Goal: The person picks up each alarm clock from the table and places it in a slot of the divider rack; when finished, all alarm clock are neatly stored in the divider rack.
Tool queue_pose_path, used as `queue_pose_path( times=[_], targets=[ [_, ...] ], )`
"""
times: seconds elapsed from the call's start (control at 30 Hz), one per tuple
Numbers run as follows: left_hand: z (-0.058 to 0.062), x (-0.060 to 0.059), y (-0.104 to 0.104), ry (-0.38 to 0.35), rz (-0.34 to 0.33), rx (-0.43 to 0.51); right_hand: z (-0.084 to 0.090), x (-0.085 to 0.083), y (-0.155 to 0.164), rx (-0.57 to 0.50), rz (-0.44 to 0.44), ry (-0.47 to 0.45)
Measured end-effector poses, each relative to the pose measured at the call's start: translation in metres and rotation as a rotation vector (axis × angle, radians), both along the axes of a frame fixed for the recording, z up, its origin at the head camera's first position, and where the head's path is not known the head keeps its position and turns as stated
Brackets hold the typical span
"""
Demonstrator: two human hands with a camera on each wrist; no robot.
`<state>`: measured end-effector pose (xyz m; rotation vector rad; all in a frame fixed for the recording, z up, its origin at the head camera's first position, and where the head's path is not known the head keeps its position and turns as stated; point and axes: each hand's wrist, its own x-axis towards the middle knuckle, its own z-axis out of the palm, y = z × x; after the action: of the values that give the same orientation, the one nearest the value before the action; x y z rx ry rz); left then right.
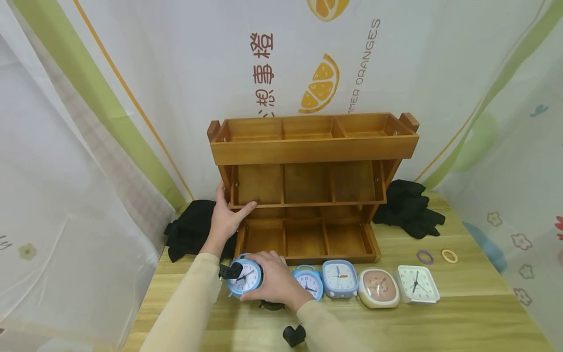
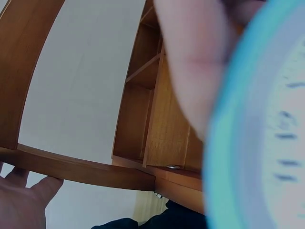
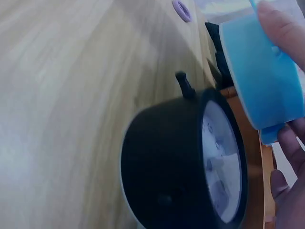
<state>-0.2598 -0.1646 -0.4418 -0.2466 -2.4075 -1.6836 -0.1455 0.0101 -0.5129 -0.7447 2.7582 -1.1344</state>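
My right hand [image 1: 277,276] holds a light blue twin-bell style alarm clock [image 1: 246,278] by its sides, raised in front of the lower left of a tiered wooden organizer [image 1: 314,152]. In the right wrist view the thumb lies at the top of the blue clock [image 3: 262,71] and the fingers at its lower side. A black alarm clock [image 3: 162,157] stands on the table beneath it, mostly hidden by the hand in the head view. My left hand [image 1: 225,220] grips the organizer's left side, thumb over the middle tier's corner. The left wrist view shows its fingers [image 2: 40,188] at a wooden strut.
Right of my right hand stand another blue alarm clock [image 1: 309,282], a periwinkle clock [image 1: 339,278], a cream and pink clock [image 1: 379,288] and a white square clock [image 1: 417,284]. A purple ring [image 1: 424,257], a yellow ring [image 1: 449,255] and black cloths [image 1: 406,210] lie nearby.
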Motion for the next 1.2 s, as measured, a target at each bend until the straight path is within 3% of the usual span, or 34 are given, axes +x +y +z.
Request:
queue_pose_path(
  times=[0.33,0.77,1.2],
  targets=[
    [-0.002,0.001,0.001,-0.002,0.016,-0.022,-0.001,-0.021,0.014,-0.078,-0.058,-0.026],
    [-0.004,0.002,0.001,0.033,0.003,-0.025,0.003,-0.049,0.031,-0.105,-0.053,-0.057],
    [-0.003,0.002,0.001,-0.003,0.02,-0.037,0.0,-0.07,0.027,-0.117,-0.041,-0.054]
  ],
)
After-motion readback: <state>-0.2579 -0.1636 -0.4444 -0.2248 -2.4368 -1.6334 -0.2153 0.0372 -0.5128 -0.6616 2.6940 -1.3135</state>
